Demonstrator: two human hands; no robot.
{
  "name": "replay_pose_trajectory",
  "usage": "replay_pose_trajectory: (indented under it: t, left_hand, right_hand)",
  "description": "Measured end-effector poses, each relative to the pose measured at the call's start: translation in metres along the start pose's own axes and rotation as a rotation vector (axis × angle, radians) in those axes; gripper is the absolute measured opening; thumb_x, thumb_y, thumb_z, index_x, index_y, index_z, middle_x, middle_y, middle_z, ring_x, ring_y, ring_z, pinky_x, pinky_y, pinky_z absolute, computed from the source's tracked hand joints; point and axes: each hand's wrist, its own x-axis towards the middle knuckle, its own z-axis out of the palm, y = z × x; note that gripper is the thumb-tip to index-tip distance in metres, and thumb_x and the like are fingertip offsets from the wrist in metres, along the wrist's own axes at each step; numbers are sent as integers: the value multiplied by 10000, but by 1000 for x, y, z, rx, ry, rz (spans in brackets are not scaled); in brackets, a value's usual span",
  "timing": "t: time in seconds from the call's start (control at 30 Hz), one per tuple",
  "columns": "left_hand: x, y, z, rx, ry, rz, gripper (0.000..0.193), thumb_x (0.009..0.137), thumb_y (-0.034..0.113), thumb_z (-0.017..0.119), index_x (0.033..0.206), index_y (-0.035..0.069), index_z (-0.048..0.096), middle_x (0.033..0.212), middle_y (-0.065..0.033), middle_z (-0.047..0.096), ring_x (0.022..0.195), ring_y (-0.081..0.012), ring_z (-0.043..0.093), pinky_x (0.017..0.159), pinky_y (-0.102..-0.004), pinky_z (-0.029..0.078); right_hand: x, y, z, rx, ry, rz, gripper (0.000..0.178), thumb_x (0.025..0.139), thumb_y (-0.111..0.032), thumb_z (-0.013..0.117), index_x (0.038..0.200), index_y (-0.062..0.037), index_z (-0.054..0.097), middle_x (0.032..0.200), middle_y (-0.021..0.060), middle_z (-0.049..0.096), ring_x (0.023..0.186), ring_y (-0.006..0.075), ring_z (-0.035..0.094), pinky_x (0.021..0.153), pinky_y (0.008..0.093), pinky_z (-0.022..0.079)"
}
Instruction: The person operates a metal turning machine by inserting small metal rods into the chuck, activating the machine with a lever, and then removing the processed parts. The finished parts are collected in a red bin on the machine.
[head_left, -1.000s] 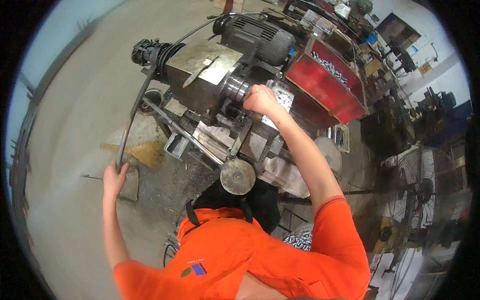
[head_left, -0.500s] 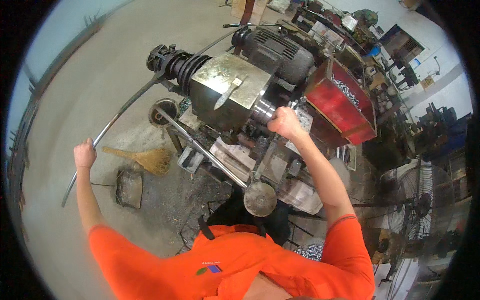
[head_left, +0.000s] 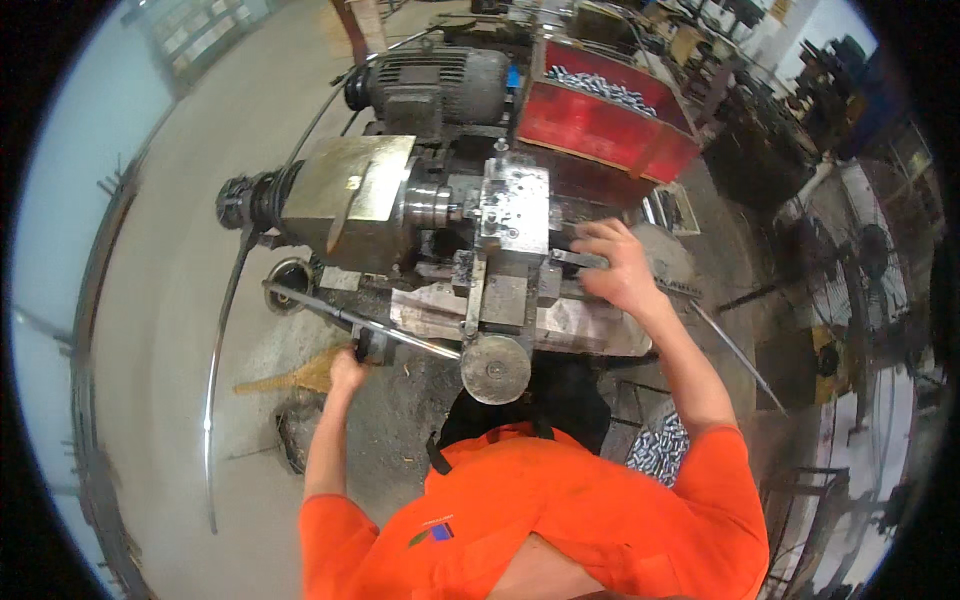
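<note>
My left hand (head_left: 347,371) is low on the left with its fingers curled in, beside a small grey tray (head_left: 374,346) under a long metal lever (head_left: 405,335). A dark bit shows at its fingertips, too unclear to name. To the right of the lathe's tool slide (head_left: 516,208), my right hand (head_left: 620,268) has its fingers apart, close to a short flat metal bar (head_left: 577,259). The spindle chuck (head_left: 428,206) faces the slide. A long curved handle rod (head_left: 212,400) hangs from the left end of the headstock (head_left: 345,215), with no hand on it.
Behind the lathe stand an electric motor (head_left: 445,90) and a red bin (head_left: 590,120) of small metal pieces. More pieces (head_left: 660,450) lie at my lower right. A straw broom (head_left: 300,380) and a dustpan (head_left: 294,435) are on the floor. A round handwheel disc (head_left: 495,370) sits before me.
My left hand has let go of the curved rod and moved right to the small tray. My right hand has left the chuck, moved right and opened. The view has shifted.
</note>
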Motion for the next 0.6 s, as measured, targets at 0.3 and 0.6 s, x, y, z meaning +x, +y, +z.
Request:
replay_pose_trajectory:
  t: [0.3, 0.6]
  left_hand:
    - [44, -22, -19, 577, -106, 113, 290, 751, 275, 645, 1022, 171, 635, 917, -86, 661, 856, -275, 640, 686, -397, 514]
    - [29, 12, -113, -755, 228, -188, 444, 870, 383, 592, 1055, -20, 581, 772, -159, 657, 495, -181, 611, 466, -257, 474]
  right_hand:
    - [-198, 96, -89, -263, 4, 718, 401, 579, -117, 605, 970, -63, 679, 1093, 120, 622, 1005, 316, 558, 885, 380, 447]
    - [-395, 173, -133, -825, -367, 1370, 442, 649, -157, 623, 1070, -36, 570, 1032, 180, 613, 978, 349, 585, 843, 428, 470]
